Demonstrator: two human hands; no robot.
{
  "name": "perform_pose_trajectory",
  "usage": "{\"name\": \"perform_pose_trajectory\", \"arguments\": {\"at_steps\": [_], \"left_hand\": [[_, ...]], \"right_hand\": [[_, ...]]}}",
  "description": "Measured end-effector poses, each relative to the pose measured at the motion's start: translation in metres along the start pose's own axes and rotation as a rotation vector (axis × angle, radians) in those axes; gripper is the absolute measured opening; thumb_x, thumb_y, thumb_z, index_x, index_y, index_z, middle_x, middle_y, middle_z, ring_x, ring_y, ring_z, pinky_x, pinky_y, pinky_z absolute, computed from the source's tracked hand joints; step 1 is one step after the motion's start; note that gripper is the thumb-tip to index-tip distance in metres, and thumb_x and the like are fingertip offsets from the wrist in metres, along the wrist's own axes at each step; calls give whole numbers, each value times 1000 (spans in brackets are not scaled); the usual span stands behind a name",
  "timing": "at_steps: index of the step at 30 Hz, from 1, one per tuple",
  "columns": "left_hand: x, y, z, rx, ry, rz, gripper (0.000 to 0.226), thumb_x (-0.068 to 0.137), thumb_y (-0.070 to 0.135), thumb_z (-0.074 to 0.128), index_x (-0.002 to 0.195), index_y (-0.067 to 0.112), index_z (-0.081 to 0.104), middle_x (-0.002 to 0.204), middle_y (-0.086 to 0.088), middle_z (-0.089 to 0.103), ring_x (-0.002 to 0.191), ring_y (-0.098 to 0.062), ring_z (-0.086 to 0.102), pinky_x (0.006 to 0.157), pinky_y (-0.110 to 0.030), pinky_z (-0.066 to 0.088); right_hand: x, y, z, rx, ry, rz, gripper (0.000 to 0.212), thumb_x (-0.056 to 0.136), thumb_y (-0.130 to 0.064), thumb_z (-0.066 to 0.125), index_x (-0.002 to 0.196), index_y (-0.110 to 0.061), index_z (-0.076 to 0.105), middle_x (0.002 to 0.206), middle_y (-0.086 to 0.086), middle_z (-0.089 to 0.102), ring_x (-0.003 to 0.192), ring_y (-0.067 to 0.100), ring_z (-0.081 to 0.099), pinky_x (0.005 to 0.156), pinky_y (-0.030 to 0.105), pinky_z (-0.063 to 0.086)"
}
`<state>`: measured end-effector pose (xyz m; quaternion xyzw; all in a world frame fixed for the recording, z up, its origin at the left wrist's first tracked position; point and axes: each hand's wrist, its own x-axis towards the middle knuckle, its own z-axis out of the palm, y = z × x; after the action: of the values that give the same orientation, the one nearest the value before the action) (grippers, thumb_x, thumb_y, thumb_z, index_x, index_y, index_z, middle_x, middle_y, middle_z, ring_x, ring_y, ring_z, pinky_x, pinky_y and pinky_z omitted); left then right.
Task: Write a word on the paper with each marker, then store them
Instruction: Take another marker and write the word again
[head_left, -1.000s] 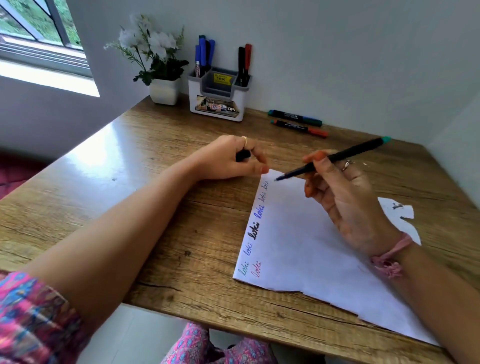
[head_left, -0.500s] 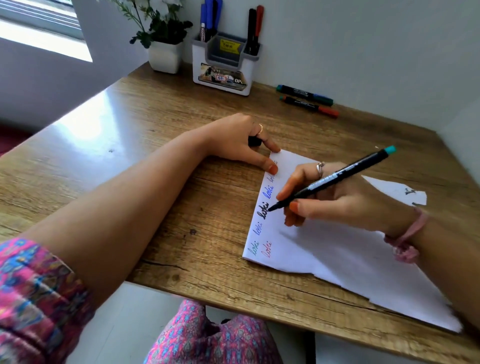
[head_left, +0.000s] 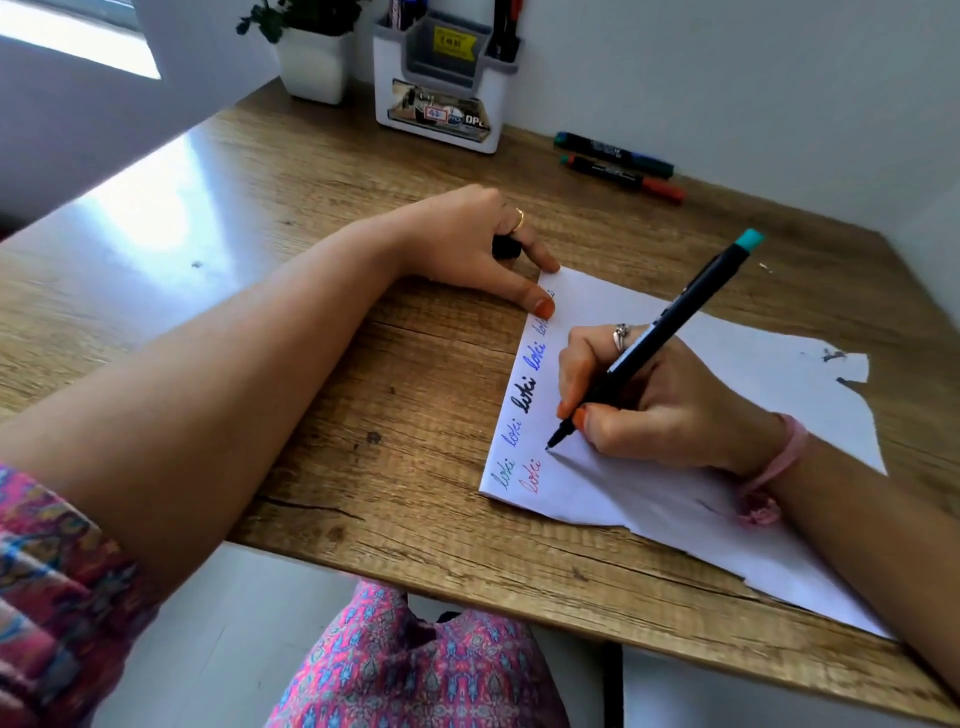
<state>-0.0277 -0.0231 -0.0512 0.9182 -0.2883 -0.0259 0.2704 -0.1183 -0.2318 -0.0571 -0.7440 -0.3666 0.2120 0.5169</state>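
- We find the right hand (head_left: 660, 410) resting its heel on the paper (head_left: 727, 493), thumb and fingers pinching a black marker (head_left: 660, 332) with a teal end, which slants up and away from the hand.
- We note the marker tip touching the sheet just beyond the red word (head_left: 532, 475), itself beside the row of written words (head_left: 522, 402) along the paper's left edge.
- We find the left hand (head_left: 478, 244) lying knuckles-up on the wooden table (head_left: 311, 218); one fingertip (head_left: 544, 308) presses the paper's far left corner, and curled fingers hold a small black cap (head_left: 505, 247).
- Well beyond the right hand, we record two markers (head_left: 618, 163) lying side by side near the wall.
- Beyond the left hand stand a white organiser (head_left: 441, 78) and a white plant pot (head_left: 314, 65); both are cut off by the top edge, so their contents are hard to make out.
- The uppermost word is partly hidden by the left fingertip. The paper's far right corner is ragged, and its marks are illegible.
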Motion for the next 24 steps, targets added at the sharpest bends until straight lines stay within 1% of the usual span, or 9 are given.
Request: {"name": "perform_pose_trajectory", "arguments": {"at_steps": [2, 4, 6, 10, 16, 19, 21, 22, 24], "left_hand": [[0, 0, -1, 4, 2, 0, 64, 55, 71, 62, 109, 39, 68, 57, 13, 47, 56, 1, 47, 50, -11, 31], [-1, 0, -1, 8, 1, 1, 59, 58, 67, 65, 109, 39, 68, 56, 13, 45, 55, 3, 47, 50, -10, 31], [-2, 2, -1, 8, -2, -2, 55, 62, 63, 68, 110, 37, 68, 56, 13, 45, 54, 5, 47, 50, -9, 32], [-2, 3, -2, 0, -5, -18, 50, 65, 57, 71, 111, 35, 68, 54, 15, 45, 53, 6, 47, 49, -8, 32], [-2, 1, -2, -13, -9, -26, 51, 64, 58, 72, 110, 36, 68, 53, 14, 44, 52, 4, 47, 49, -9, 32], [-2, 1, -2, -16, -15, -30, 51, 65, 58, 72, 111, 35, 68, 55, 13, 44, 52, 4, 47, 49, -9, 32], [-2, 2, -1, -6, -2, -25, 50, 65, 57, 72, 110, 35, 68, 56, 11, 43, 53, 4, 46, 49, -9, 32], [-2, 2, -1, -1, 6, -22, 50, 65, 57, 72, 109, 35, 69, 56, 10, 42, 53, 3, 46, 50, -9, 32], [-3, 2, -1, -2, 10, -21, 50, 64, 57, 72, 109, 35, 69, 55, 11, 42, 53, 3, 46, 50, -10, 32]], "right_hand": [[0, -1, 0, 3, -15, -10, 8, 67, -8, 60, 74, -12, 60, 66, -5, 59, 59, 2, 53, 55, 14, 41], [0, -3, 1, 12, -35, -15, 15, 68, 6, 59, 74, -9, 59, 64, -9, 60, 58, -1, 54, 55, 10, 40], [0, -3, 1, 1, -48, -15, 24, 68, 13, 54, 76, -9, 58, 64, -13, 60, 57, -3, 55, 56, 7, 39], [1, -4, 2, -35, -44, -5, 22, 69, 11, 55, 74, -10, 59, 66, -13, 61, 60, -1, 55, 57, 11, 41], [2, -2, 4, 8, -4, 20, 18, 72, 7, 56, 76, -10, 61, 66, -7, 62, 58, 0, 53, 55, 12, 40], [2, -3, 3, -22, -30, 5, 16, 72, 6, 58, 76, -9, 61, 68, -11, 63, 61, 0, 55, 58, 12, 41], [2, -4, 2, -32, -47, -3, 12, 71, 0, 61, 76, -11, 60, 69, -13, 62, 63, 0, 56, 59, 13, 43], [2, -3, 2, -28, -41, -1, 13, 70, 0, 61, 75, -11, 60, 68, -13, 62, 62, 0, 56, 59, 13, 42], [2, -3, 1, -28, -17, 2, 17, 70, 7, 57, 75, -9, 59, 66, -14, 62, 59, -1, 55, 57, 11, 41]]}}
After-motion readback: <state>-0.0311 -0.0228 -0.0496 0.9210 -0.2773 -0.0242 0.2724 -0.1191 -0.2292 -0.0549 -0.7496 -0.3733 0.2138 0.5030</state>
